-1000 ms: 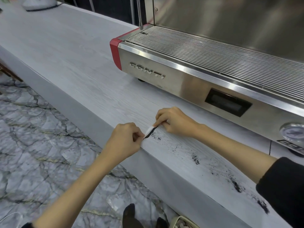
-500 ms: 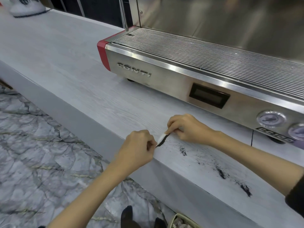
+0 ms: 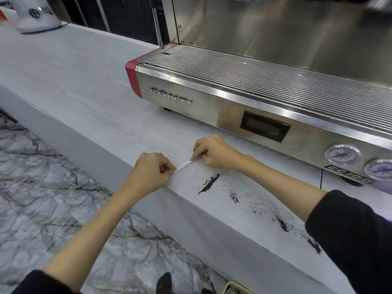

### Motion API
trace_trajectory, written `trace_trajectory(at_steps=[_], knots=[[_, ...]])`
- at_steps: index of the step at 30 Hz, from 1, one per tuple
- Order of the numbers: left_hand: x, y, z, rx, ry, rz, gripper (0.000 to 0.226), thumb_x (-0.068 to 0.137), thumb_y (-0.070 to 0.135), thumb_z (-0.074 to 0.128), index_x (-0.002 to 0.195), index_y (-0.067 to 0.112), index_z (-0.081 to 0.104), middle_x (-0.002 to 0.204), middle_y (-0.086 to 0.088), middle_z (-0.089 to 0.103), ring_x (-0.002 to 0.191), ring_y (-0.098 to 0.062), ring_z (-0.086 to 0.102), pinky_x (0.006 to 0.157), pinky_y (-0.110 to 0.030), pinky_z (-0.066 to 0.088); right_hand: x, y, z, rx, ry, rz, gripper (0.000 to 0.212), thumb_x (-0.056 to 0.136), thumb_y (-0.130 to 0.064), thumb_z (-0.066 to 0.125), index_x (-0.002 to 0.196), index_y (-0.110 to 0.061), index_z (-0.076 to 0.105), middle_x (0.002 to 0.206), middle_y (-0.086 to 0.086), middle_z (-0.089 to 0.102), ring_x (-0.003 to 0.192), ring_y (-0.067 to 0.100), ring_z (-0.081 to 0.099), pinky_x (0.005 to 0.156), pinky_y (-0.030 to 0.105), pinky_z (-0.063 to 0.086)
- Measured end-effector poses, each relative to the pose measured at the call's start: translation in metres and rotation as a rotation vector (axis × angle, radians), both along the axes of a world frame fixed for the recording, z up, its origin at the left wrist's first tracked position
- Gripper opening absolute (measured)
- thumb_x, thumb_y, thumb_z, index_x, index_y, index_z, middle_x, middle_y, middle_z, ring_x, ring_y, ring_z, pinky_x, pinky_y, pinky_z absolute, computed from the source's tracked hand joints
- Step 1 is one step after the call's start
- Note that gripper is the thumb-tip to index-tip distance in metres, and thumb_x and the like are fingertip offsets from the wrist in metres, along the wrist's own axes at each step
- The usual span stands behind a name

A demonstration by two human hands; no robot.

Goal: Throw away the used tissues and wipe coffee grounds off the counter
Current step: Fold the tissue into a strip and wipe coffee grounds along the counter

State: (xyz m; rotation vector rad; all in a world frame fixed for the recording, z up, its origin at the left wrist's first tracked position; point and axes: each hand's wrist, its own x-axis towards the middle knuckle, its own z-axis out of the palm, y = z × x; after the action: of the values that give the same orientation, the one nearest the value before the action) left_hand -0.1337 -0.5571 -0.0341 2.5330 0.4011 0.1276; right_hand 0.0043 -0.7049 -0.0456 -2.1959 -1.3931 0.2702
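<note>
A thin white folded tissue strip (image 3: pixel 184 165) is stretched between my two hands just above the pale grey counter (image 3: pixel 89 98) near its front edge. My left hand (image 3: pixel 151 172) pinches its left end and my right hand (image 3: pixel 214 154) pinches its right end. A dark line of coffee grounds (image 3: pixel 209 184) lies on the counter just right of the strip. More small patches of grounds (image 3: pixel 283 224) trail off to the right along the front edge.
A steel espresso machine (image 3: pixel 233 107) with a red corner and a slatted drip tray stands right behind my hands. A white appliance (image 3: pixel 38 15) sits at the counter's far left. Below lie a marble-patterned floor (image 3: pixel 42 198) and a bin rim (image 3: pixel 235 287).
The tissue strip has moved left, off the grounds. A gathered dark line of grounds now lies uncovered on the counter to its right. Both hands still pinch the strip's ends.
</note>
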Motion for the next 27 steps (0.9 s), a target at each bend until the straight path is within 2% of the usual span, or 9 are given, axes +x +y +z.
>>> trace_trajectory(at_steps=[2, 6, 10, 13, 16, 21, 27], knots=[[-0.001, -0.006, -0.001, 0.001, -0.005, -0.019, 0.009, 0.075, 0.007, 0.067, 0.076, 0.013, 0.074, 0.081, -0.002, 0.071, 0.062, -0.01, 0.057, 0.072, -0.025, 0.05, -0.001, -0.006, -0.001, 0.004, 0.007, -0.002, 0.026, 0.078, 0.007, 0.056, 0.081, -0.011, 0.075, 0.087, 0.004, 0.071, 0.073, 0.008, 0.056, 0.067, 0.015, 0.04], [-0.004, -0.023, -0.001, -0.03, 0.008, -0.051, 0.012, 0.075, 0.006, 0.064, 0.073, 0.014, 0.073, 0.076, 0.001, 0.067, 0.061, -0.005, 0.055, 0.067, -0.021, 0.049, -0.004, -0.026, -0.001, 0.001, -0.011, -0.007, 0.027, 0.078, 0.007, 0.056, 0.082, -0.012, 0.075, 0.087, 0.003, 0.071, 0.075, 0.011, 0.06, 0.066, 0.01, 0.038], [-0.007, -0.045, 0.0, -0.059, 0.015, -0.087, 0.012, 0.076, 0.007, 0.063, 0.074, 0.013, 0.072, 0.079, 0.0, 0.07, 0.063, -0.009, 0.057, 0.07, -0.025, 0.051, -0.009, -0.05, -0.001, -0.007, -0.001, -0.019, 0.024, 0.077, 0.004, 0.059, 0.08, -0.014, 0.075, 0.085, 0.0, 0.071, 0.071, 0.0, 0.053, 0.064, 0.001, 0.035], [-0.01, -0.058, 0.0, -0.078, 0.029, -0.117, 0.011, 0.076, 0.009, 0.063, 0.076, 0.015, 0.073, 0.079, 0.0, 0.071, 0.061, -0.006, 0.056, 0.07, -0.024, 0.052, -0.013, -0.067, -0.001, 0.004, 0.012, -0.027, 0.023, 0.077, 0.003, 0.061, 0.079, -0.015, 0.075, 0.082, 0.0, 0.07, 0.074, 0.0, 0.054, 0.064, 0.001, 0.036], [-0.01, -0.065, 0.001, -0.07, 0.056, -0.115, 0.012, 0.077, 0.009, 0.063, 0.077, 0.015, 0.073, 0.08, -0.001, 0.071, 0.063, -0.009, 0.058, 0.073, -0.026, 0.052, -0.017, -0.076, -0.001, 0.011, 0.004, -0.034, 0.024, 0.078, 0.004, 0.059, 0.08, -0.014, 0.075, 0.082, 0.0, 0.07, 0.077, 0.003, 0.055, 0.065, 0.0, 0.035], [-0.012, -0.072, 0.001, -0.044, 0.052, -0.083, 0.01, 0.076, 0.012, 0.064, 0.076, 0.017, 0.073, 0.079, 0.001, 0.072, 0.061, -0.007, 0.058, 0.066, -0.017, 0.048, -0.02, -0.08, 0.001, -0.02, -0.034, -0.033, 0.026, 0.079, 0.003, 0.057, 0.083, -0.015, 0.075, 0.085, 0.001, 0.07, 0.071, 0.001, 0.053, 0.064, 0.001, 0.034], [-0.017, -0.082, 0.004, -0.052, 0.03, -0.053, 0.011, 0.076, 0.011, 0.062, 0.077, 0.015, 0.072, 0.078, -0.001, 0.072, 0.07, -0.014, 0.064, 0.071, -0.025, 0.051, -0.023, -0.084, 0.002, -0.027, -0.057, -0.037, 0.027, 0.078, 0.004, 0.057, 0.083, -0.015, 0.075, 0.085, 0.001, 0.071, 0.074, 0.009, 0.06, 0.065, 0.002, 0.033]])
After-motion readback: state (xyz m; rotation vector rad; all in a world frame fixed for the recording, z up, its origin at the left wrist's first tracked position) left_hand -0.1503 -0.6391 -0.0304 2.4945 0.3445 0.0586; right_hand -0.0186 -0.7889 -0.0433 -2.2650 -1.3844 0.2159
